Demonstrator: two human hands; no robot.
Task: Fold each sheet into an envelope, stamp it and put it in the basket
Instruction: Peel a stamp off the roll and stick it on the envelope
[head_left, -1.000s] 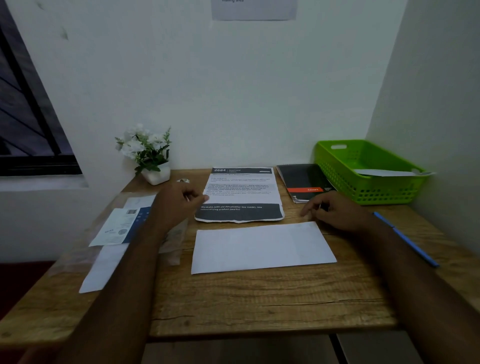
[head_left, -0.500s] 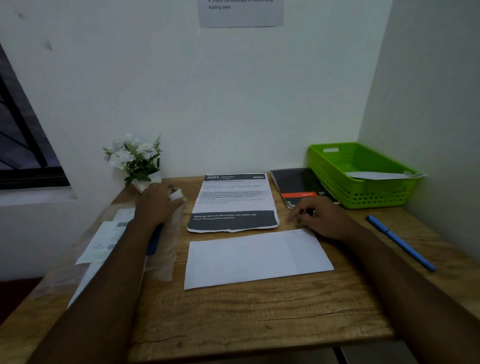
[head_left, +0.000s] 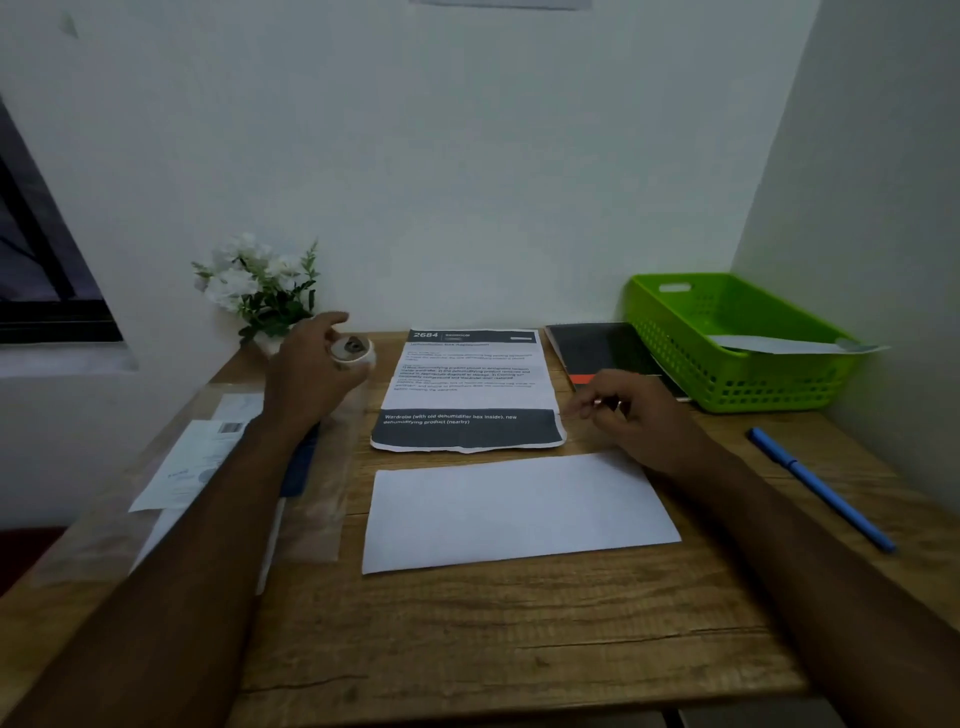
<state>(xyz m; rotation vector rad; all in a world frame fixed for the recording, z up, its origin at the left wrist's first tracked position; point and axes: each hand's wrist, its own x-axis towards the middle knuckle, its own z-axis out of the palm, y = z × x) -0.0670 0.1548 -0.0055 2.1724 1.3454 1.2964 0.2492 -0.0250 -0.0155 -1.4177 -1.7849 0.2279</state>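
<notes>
A folded white sheet (head_left: 519, 512) lies flat in the middle of the wooden desk (head_left: 519, 639). My left hand (head_left: 311, 374) is raised at the back left, beside the flower pot, and holds a small round white stamp (head_left: 353, 351) with its dark face turned toward me. My right hand (head_left: 631, 421) rests on the desk just beyond the sheet's far right corner, fingers curled loosely around something small and thin that I cannot make out. The green basket (head_left: 675, 332) stands at the back right with one white envelope (head_left: 795, 344) inside.
A printed instruction page (head_left: 467, 387) lies behind the sheet. A black notebook (head_left: 602, 351) sits next to the basket. A blue pen (head_left: 818, 486) lies at the right. Papers in a clear sleeve (head_left: 208, 462) cover the left side. White flowers (head_left: 254, 283) stand at the back left.
My left hand has lifted the stamp off the desk at the back left and turned its face up. My right hand has stayed near the sheet's far right corner.
</notes>
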